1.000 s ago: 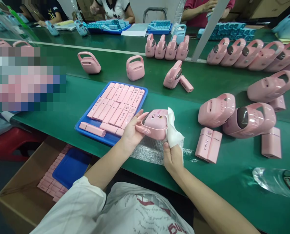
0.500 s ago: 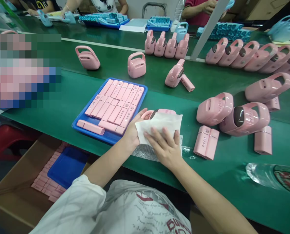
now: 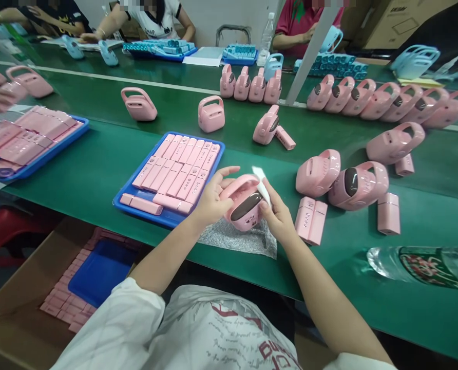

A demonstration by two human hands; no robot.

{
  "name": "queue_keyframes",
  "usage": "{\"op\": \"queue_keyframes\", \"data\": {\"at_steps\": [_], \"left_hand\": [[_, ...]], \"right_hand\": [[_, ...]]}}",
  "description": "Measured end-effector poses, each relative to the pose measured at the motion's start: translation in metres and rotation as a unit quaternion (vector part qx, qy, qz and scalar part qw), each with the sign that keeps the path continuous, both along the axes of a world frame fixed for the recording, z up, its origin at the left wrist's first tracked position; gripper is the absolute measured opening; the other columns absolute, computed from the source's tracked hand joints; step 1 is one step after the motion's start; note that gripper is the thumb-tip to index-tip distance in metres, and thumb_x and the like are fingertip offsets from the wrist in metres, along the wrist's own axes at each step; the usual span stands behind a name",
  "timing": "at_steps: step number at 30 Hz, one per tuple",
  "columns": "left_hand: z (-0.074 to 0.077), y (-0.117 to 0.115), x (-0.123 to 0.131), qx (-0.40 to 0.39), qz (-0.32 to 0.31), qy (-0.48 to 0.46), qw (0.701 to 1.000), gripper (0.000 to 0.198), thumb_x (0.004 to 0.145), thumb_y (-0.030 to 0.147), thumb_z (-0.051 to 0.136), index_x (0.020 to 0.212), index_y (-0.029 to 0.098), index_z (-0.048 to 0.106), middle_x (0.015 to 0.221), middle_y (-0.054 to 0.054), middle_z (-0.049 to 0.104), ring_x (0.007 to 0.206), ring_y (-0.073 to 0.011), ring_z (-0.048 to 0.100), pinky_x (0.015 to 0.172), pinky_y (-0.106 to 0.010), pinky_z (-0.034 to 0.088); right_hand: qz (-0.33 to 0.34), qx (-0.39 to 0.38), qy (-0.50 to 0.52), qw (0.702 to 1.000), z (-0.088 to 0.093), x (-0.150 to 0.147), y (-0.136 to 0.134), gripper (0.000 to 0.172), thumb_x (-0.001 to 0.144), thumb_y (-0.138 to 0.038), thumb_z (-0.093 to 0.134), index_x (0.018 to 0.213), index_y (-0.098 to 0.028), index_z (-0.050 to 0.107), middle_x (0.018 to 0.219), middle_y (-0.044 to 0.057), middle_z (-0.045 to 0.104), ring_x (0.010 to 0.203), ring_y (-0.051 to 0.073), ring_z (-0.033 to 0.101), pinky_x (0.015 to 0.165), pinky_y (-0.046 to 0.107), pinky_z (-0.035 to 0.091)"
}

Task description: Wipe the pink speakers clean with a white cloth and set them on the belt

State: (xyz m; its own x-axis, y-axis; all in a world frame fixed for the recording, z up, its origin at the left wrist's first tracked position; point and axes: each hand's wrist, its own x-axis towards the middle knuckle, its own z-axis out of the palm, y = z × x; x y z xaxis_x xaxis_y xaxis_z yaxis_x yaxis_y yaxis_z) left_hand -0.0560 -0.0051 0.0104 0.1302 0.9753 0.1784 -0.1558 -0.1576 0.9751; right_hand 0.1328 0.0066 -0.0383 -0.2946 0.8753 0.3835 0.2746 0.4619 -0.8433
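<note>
A pink handled device (image 3: 246,211) with a dark oval window is held above a sheet of bubble wrap (image 3: 239,241) near the table's front edge. My left hand (image 3: 212,198) grips its left side, with some fingers raised by the handle. In my right hand (image 3: 278,213) is a folded white cloth (image 3: 261,184), pinched against the right side of the device. Left of my hands lies a blue tray (image 3: 119,198) with rows of pink bars (image 3: 163,172).
More pink devices (image 3: 317,172) and pink blocks (image 3: 311,220) stand to the right, near a plastic bottle (image 3: 421,264). Across the table runs a row of pink devices (image 3: 258,85) beside a metal post (image 3: 309,54). Other people sit opposite. An open carton (image 3: 17,288) stands below left.
The white cloth has moved off the front of the device to its right side, uncovering the dark window. My right hand has turned from lying flat to pinching, and the view has shifted slightly.
</note>
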Motion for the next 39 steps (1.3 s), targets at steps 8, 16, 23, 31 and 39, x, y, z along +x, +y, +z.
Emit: {"op": "queue_keyframes", "data": {"at_steps": [8,16,23,31,39], "left_hand": [[0.033,-0.002,0.014,0.13,-0.193,0.315,0.92,0.061,0.069,0.003,0.052,0.128,0.021,0.046,0.126,-0.009,0.06,0.113,-0.0233,0.059,0.093,-0.034,0.047],[0.081,0.106,0.005,0.195,-0.115,0.493,0.84,0.065,0.084,0.036,0.058,0.142,0.019,0.033,0.117,-0.011,0.061,0.103,-0.0224,0.062,0.088,-0.034,0.048],[0.079,0.245,-0.059,-0.029,0.176,0.711,0.68,0.063,0.083,0.023,0.059,0.14,0.01,0.035,0.141,-0.023,0.042,0.122,-0.0367,0.051,0.099,-0.044,0.041],[0.065,0.255,-0.065,-0.007,0.174,0.688,0.704,0.03,0.091,0.037,0.056,0.109,0.014,0.059,0.109,-0.008,0.062,0.096,-0.0193,0.061,0.084,-0.04,0.051],[0.099,0.187,-0.067,0.072,0.102,0.633,0.764,0.022,0.079,0.021,0.048,0.096,0.013,0.061,0.092,-0.004,0.064,0.079,-0.0165,0.056,0.07,-0.027,0.043]], "right_hand": [[-0.08,-0.086,0.144,0.983,0.008,-0.002,-0.006,0.017,0.068,-0.031,0.063,0.082,-0.022,0.064,0.082,0.0,0.068,0.075,0.018,0.06,0.069,0.029,0.047],[-0.193,-0.159,0.229,0.941,0.003,-0.003,-0.004,0.014,0.068,-0.032,0.06,0.073,-0.019,0.056,0.068,-0.003,0.057,0.064,0.014,0.049,0.063,0.026,0.038],[-0.202,-0.191,0.269,0.922,0.011,-0.004,0.001,0.013,0.064,-0.03,0.059,0.068,-0.018,0.056,0.062,-0.004,0.052,0.059,0.012,0.045,0.056,0.023,0.035],[-0.214,-0.252,0.386,0.861,0.014,-0.005,0.01,0.016,0.057,-0.028,0.068,0.067,-0.018,0.062,0.065,-0.002,0.059,0.065,0.014,0.052,0.061,0.025,0.042],[-0.261,-0.25,0.458,0.812,0.01,0.002,0.016,0.027,0.052,-0.034,0.072,0.069,-0.02,0.056,0.067,-0.003,0.059,0.067,0.015,0.055,0.063,0.027,0.046]]}}
